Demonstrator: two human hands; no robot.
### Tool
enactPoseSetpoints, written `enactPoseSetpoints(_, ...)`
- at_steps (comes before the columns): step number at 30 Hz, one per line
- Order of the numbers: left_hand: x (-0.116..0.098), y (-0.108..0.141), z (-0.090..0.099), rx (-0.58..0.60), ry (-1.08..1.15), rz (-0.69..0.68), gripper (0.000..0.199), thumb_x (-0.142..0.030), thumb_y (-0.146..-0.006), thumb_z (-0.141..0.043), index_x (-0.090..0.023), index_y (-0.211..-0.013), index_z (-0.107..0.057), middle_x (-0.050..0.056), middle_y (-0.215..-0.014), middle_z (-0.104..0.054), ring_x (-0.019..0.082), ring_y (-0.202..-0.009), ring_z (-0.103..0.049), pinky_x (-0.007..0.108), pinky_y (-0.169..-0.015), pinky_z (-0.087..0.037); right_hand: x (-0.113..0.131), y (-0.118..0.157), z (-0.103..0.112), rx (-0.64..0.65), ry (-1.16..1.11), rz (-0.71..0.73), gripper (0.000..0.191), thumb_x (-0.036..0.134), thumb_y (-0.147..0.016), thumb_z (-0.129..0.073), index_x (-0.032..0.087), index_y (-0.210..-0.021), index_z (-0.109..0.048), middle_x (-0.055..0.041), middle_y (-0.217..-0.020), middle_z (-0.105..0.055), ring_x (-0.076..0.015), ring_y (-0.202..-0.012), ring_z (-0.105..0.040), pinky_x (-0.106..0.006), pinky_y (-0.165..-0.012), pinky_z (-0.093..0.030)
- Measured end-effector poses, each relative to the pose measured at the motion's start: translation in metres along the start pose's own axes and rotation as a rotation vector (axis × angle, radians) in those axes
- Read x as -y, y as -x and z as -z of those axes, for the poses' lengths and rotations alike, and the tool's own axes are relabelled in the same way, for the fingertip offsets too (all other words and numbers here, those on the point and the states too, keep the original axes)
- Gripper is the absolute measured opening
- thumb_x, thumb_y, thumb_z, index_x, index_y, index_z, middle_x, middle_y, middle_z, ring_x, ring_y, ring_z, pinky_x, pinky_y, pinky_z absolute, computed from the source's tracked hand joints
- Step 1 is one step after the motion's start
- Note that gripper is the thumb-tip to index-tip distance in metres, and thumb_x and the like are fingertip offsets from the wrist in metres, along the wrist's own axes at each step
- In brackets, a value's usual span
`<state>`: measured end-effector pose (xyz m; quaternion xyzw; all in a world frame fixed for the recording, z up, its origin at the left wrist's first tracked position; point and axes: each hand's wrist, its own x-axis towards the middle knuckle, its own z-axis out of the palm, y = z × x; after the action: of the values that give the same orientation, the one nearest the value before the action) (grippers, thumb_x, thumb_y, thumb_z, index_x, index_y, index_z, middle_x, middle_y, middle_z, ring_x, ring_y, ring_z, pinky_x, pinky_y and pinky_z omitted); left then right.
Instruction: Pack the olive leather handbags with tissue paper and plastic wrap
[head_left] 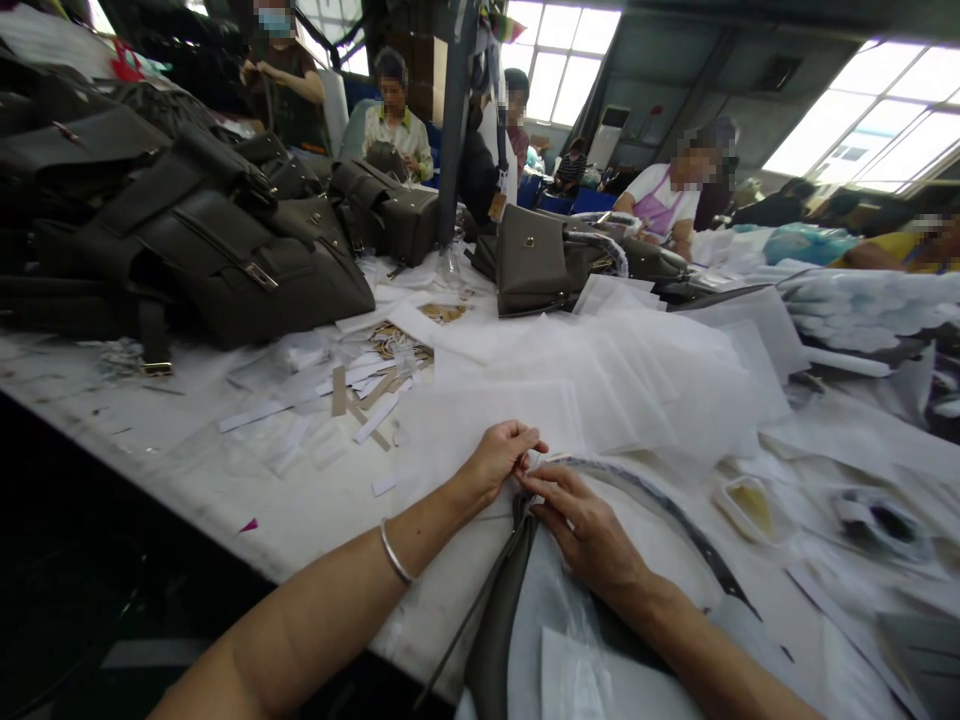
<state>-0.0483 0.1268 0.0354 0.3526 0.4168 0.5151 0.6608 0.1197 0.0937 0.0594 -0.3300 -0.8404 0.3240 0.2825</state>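
Observation:
A dark grey-brown handbag [491, 640] leans at the table's near edge, its pale lining side and a clear plastic sheet facing me. Its curved handle [675, 525] arches out to the right, partly wrapped in see-through film. At the bag's upper corner, my left hand [495, 462] is closed in a pinch, a silver bangle on the wrist. My right hand [589, 520] meets it there, thumb and fingers pressed together beside the handle's end. What lies between the fingertips of both hands is too small and hidden to make out.
Dark handbags [247, 250] are piled at the left; another bag [532, 255] stands upright beyond. White translucent sheets [622, 370] spread ahead. Paper strips [375, 385] and tags lie left of centre. A tape roll [885, 520] and a small plastic tub [750, 508] sit right. Several people work behind.

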Motion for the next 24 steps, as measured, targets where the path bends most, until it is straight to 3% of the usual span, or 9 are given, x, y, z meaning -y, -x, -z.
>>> enactPoseSetpoints(4,-0.006,0.003,-0.001,0.05,-0.058,0.004,0.046,-0.057,-0.068,-0.074,-0.013,-0.073,-0.062,-0.001,-0.062,-0.059,0.004,-0.044,-0.038,0.02,-0.042,-0.027,-0.001,-0.001,0.008,0.039,-0.121,-0.112,0.016,0.03,-0.091,-0.06,0.026,-0.091,-0.076,-0.0079,-0.11,-0.069,-0.0214,-0.093,-0.067,-0.034,-0.08,-0.056)
enactPoseSetpoints(7,-0.01,0.006,-0.001,0.068,-0.101,0.003,0.045,-0.056,-0.068,-0.074,-0.013,-0.074,-0.063,-0.003,-0.056,-0.054,0.004,-0.044,-0.037,0.019,-0.043,-0.026,-0.001,-0.007,0.011,-0.002,-0.421,-0.337,0.028,0.046,-0.088,-0.063,0.021,-0.087,-0.075,-0.0063,-0.088,-0.07,-0.0155,-0.067,-0.062,-0.027,-0.057,-0.052)
enactPoseSetpoints(9,-0.011,0.006,-0.001,0.074,-0.13,-0.002,0.045,-0.057,-0.069,-0.073,-0.013,-0.075,-0.064,-0.005,-0.054,-0.051,0.005,-0.043,-0.035,0.019,-0.043,-0.026,-0.001,-0.013,0.012,-0.012,-0.581,-0.486,0.036,0.053,-0.082,-0.069,0.017,-0.085,-0.075,-0.0036,-0.073,-0.067,-0.0127,-0.06,-0.056,-0.025,-0.054,-0.05)
enactPoseSetpoints(13,-0.012,0.006,0.0,0.077,-0.21,-0.043,0.046,-0.058,-0.071,-0.069,-0.013,-0.075,-0.065,-0.004,-0.055,-0.05,0.006,-0.045,-0.035,0.02,-0.044,-0.028,-0.001,-0.022,0.01,-0.08,-0.675,-0.669,0.043,0.052,-0.063,-0.084,0.014,-0.077,-0.07,-0.0008,-0.063,-0.064,-0.0091,-0.05,-0.051,-0.023,-0.048,-0.047)
enactPoseSetpoints(18,-0.018,0.011,-0.003,0.075,-0.384,-0.217,0.029,-0.044,-0.072,-0.072,-0.015,-0.074,-0.068,0.001,-0.072,-0.06,0.011,-0.061,-0.05,0.023,-0.058,-0.04,-0.003,-0.029,0.006,-0.237,-0.73,-0.709,0.05,0.049,-0.058,-0.088,0.017,-0.087,-0.062,0.0027,-0.06,-0.065,-0.0105,-0.05,-0.057,-0.024,-0.051,-0.052)
enactPoseSetpoints(21,-0.02,0.018,-0.007,0.063,-0.51,-0.363,0.012,-0.029,-0.072,-0.072,-0.017,-0.07,-0.069,0.004,-0.089,-0.064,0.015,-0.08,-0.058,0.027,-0.075,-0.045,-0.003,-0.032,0.006,-0.287,-0.779,-0.719,0.052,0.045,-0.057,-0.089,0.016,-0.093,-0.065,-0.0005,-0.071,-0.071,-0.0115,-0.057,-0.062,-0.026,-0.061,-0.056)
enactPoseSetpoints(24,-0.019,0.023,-0.01,0.08,-0.592,-0.459,0.011,-0.024,-0.078,-0.066,-0.019,-0.07,-0.068,0.004,-0.095,-0.066,0.017,-0.088,-0.061,0.029,-0.086,-0.045,-0.002,-0.034,0.007,-0.31,-0.823,-0.721,0.054,0.043,-0.055,-0.09,0.016,-0.097,-0.07,-0.0037,-0.082,-0.075,-0.0149,-0.068,-0.068,-0.029,-0.071,-0.058)
